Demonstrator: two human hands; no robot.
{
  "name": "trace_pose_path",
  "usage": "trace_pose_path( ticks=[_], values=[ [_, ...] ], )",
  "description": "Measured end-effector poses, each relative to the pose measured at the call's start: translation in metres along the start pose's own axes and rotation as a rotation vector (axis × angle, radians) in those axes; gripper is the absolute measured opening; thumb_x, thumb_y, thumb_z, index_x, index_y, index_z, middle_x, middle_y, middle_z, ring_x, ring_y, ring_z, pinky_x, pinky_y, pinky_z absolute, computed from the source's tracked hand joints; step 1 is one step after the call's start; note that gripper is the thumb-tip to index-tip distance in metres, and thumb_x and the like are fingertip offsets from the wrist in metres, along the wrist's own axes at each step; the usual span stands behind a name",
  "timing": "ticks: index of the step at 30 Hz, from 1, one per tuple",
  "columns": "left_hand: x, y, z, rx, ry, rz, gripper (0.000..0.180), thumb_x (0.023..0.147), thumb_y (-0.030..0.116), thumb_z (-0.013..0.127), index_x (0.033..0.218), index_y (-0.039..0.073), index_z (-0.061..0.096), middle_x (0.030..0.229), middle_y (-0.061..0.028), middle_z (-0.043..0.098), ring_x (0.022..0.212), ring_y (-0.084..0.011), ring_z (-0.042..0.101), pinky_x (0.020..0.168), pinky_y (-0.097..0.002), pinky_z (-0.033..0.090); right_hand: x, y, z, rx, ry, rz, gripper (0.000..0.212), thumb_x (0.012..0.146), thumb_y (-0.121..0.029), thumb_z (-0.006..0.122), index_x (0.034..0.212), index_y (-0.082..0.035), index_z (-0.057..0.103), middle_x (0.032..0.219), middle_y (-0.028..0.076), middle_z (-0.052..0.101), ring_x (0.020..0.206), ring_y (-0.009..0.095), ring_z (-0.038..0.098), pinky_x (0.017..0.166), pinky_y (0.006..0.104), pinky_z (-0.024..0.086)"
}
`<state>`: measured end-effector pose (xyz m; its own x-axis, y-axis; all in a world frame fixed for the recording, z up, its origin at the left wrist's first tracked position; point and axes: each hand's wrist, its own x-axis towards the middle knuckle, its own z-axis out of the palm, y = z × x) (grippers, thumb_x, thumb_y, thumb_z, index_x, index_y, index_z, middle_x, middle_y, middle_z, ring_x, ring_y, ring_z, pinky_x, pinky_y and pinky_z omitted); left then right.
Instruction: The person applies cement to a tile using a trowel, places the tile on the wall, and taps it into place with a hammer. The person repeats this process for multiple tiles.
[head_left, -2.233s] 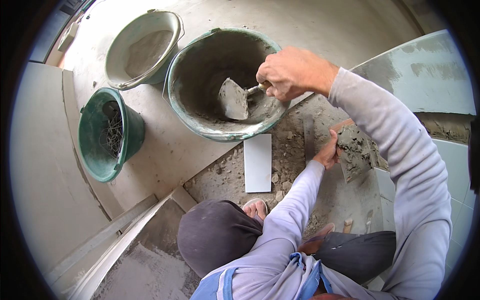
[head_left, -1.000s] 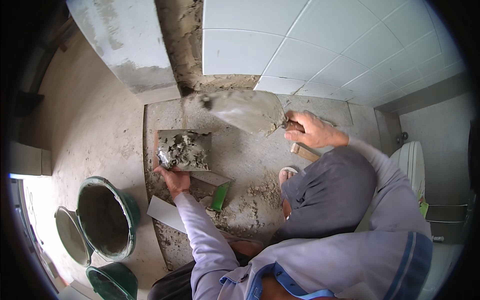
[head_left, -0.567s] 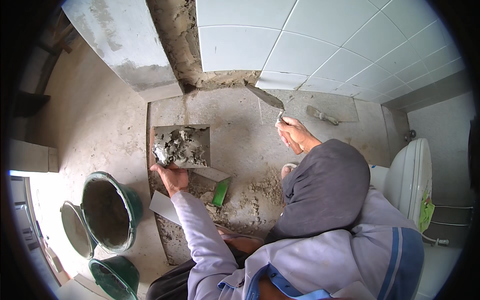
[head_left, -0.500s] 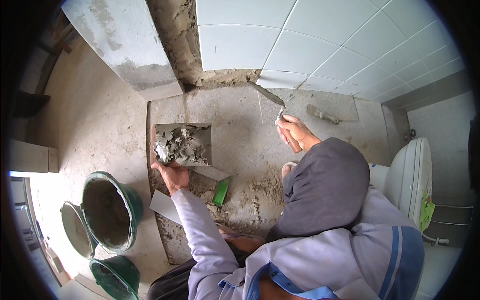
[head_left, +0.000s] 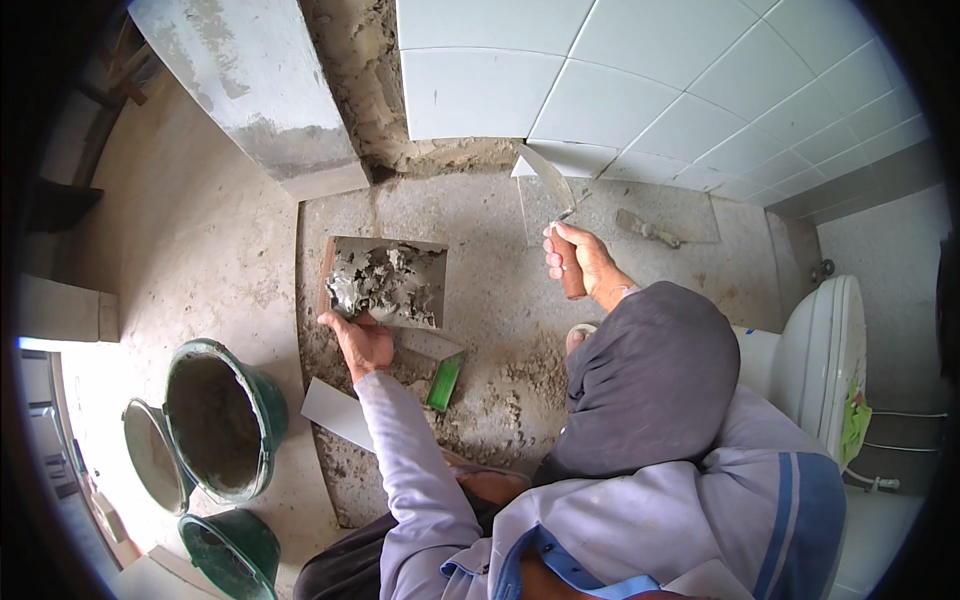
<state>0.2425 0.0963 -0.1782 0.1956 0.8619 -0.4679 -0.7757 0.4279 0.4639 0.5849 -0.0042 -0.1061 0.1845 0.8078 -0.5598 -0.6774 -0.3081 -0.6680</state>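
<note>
One small green bucket (head_left: 260,537) sits nearest, at half past 7 from the middle of the view; one large green bucket (head_left: 273,415) and one pale bucket (head_left: 145,427) stand side by side a little beyond it at 8 o'clock — three in all. One loose white tile (head_left: 338,411) lies between 7 and 8, and one short green piece (head_left: 445,380) near 7, among crumbled rubble (head_left: 510,395). Two hands are in view, each holding one thing.

At 9 to 10 o'clock, held over the floor (head_left: 480,215), is a rectangular slab (head_left: 432,312) with a reddish-brown left edge. Wet grey mortar (head_left: 385,282) covers most of it in rough, torn lumps, smoother and shinier toward the lower left.

The left hand (head_left: 362,345) supports the slab from its near side, its grip pinching that edge, thumb along the corner and fingers hidden below. Farther off, at 1 to 2 o'clock, the right hand (head_left: 582,264) has its grip wrapped around the wooden handle of a trowel (head_left: 549,180). That forearm comes from behind the raised knee (head_left: 655,375); the blade slants up toward 12 — whether its tip touches the tiled wall (head_left: 625,100) cannot be told. One flat-bladed tool (head_left: 648,229) lies at 2 o'clock.
</note>
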Motion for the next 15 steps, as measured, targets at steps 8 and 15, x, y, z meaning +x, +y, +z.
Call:
trace_pose_path(
  ticks=[8, 15],
  values=[
    [-0.004, 0.008, 0.007, 0.056, 0.043, 0.036, 0.068, 0.089, 0.068, 0.027, 0.129, 0.017, 0.048, 0.116, -0.0052, 0.062, 0.102, -0.0249, 0.06, 0.086, -0.0446, 0.048, 0.004, 0.024, 0.033, 0.196, 0.033, -0.056, 0.02, 0.092, -0.026, 0.053, 0.096, -0.007, 0.047, 0.077, 0.004, 0.051, 0.06, 0.013, 0.049, 0.05, 0.0282, 0.041],
    [-0.003, 0.009, 0.003, -0.008, 0.009, 0.051, 0.07, 0.088, 0.069, 0.028, 0.128, 0.016, 0.049, 0.117, -0.0046, 0.062, 0.104, -0.0254, 0.058, 0.088, -0.0437, 0.048, -0.018, 0.047, 0.052, 0.177, 0.015, -0.088, 0.019, 0.093, -0.028, 0.053, 0.095, -0.011, 0.046, 0.078, 0.002, 0.049, 0.061, 0.012, 0.048, 0.051, 0.0281, 0.041]
  ],
)
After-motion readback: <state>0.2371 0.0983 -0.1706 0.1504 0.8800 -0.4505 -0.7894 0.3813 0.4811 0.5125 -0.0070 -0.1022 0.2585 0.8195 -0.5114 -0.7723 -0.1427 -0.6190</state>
